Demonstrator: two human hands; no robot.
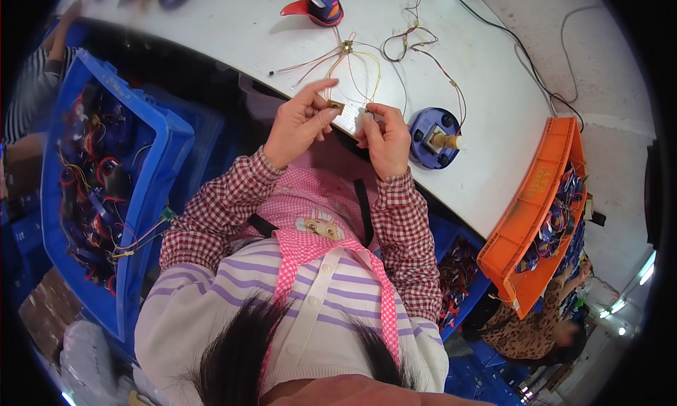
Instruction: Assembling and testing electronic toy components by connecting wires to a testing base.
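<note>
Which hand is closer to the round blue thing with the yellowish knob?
The right hand. It is just left of the round blue thing, close beside it. The left hand is farther left, beyond the right hand.

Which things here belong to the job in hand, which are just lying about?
Job in hand, apparently:
small brown piece, held in left hand
right hand, fingertips pinched, contents too small to tell
circuit board with a light on

Lying about, seemingly:
blue crate
orange crate
round blue base, link unclear
</note>
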